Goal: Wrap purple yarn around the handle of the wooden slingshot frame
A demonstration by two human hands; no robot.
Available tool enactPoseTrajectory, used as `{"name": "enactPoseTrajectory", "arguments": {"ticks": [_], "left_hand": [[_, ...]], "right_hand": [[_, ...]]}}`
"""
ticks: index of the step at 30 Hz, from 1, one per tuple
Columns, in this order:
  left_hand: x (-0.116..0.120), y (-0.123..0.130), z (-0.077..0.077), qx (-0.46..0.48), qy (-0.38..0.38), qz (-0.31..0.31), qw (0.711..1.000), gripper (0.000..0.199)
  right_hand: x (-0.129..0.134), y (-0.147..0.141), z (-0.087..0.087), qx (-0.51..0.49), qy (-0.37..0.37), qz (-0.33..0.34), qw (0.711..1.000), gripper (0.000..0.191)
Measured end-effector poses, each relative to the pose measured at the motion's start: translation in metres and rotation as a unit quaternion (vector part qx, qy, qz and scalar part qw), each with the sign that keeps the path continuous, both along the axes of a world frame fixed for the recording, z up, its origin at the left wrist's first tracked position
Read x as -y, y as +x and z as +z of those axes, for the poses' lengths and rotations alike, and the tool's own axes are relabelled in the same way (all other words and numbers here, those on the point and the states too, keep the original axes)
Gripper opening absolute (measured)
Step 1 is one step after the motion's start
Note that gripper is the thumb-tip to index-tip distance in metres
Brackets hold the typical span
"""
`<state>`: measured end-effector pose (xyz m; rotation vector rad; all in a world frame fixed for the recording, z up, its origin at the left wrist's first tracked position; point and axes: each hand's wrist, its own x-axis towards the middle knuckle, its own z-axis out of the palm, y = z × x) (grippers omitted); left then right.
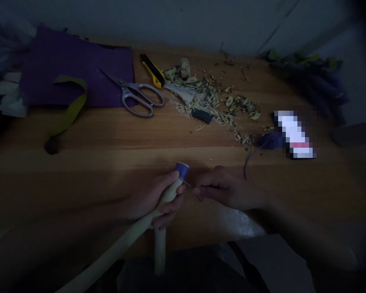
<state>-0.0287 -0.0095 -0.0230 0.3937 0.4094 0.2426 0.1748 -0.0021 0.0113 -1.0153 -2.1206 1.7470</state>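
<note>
My left hand [167, 199] is wrapped round a pale, peeled forked stick [122, 240], just below its top end. One long branch runs down to the lower left, and a shorter one points down past the table edge. Purple cord [181, 169] is wound in a band round the top end. From the band a short length of the cord stretches right to my right hand [222, 188], whose thumb and finger pinch it. Both hands are above the front part of the wooden table [116, 162].
Farther back lie scissors [140, 99] partly on purple sheet material [79, 69], a yellow-black utility knife [152, 71] and wood shavings [213, 97]. A green strip [70, 114] curls at left. At right are a phone [295, 134], purple cord [270, 139] and a dark bundle [317, 81].
</note>
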Motion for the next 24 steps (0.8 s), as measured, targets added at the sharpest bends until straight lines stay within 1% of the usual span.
{"name": "enactPoseTrajectory", "arguments": {"ticks": [3, 5, 6, 8, 11, 13, 16, 20, 22, 24], "left_hand": [[-0.001, 0.0, -0.002, 0.019, 0.002, 0.004, 1.0, 0.037], [-0.001, 0.001, -0.002, 0.026, 0.001, 0.001, 1.0, 0.037], [-0.001, 0.001, -0.002, 0.032, -0.002, -0.001, 0.999, 0.037], [-0.001, 0.001, -0.002, 0.048, -0.01, 0.0, 0.999, 0.035], [-0.001, 0.001, -0.001, 0.042, -0.01, 0.002, 0.999, 0.026], [-0.001, 0.0, -0.001, 0.031, -0.007, -0.004, 0.999, 0.022], [-0.002, -0.001, 0.003, 0.028, -0.005, -0.015, 0.999, 0.023], [-0.002, -0.002, 0.007, 0.048, -0.016, -0.032, 0.998, 0.014], [-0.002, -0.002, 0.008, 0.062, -0.015, -0.038, 0.997, 0.016], [-0.001, -0.001, 0.008, 0.066, -0.007, -0.043, 0.997, 0.02]], "right_hand": [[-0.001, -0.007, -0.006, -0.032, -0.143, -0.059, 0.987, 0.037], [0.0, -0.01, -0.008, -0.039, -0.203, -0.091, 0.974, 0.038], [0.0, -0.011, -0.008, -0.035, -0.215, -0.105, 0.97, 0.038], [0.001, -0.012, -0.009, -0.025, -0.211, -0.13, 0.969, 0.038], [0.002, -0.013, -0.008, -0.02, -0.197, -0.142, 0.97, 0.037], [0.002, -0.014, -0.007, -0.02, -0.202, -0.141, 0.969, 0.036], [0.004, -0.014, -0.008, -0.032, -0.219, -0.126, 0.967, 0.034], [0.008, -0.014, -0.011, -0.047, -0.242, -0.125, 0.961, 0.035], [0.008, -0.014, -0.012, -0.052, -0.243, -0.143, 0.958, 0.037], [0.007, -0.014, -0.012, -0.054, -0.225, -0.156, 0.96, 0.038]]}}
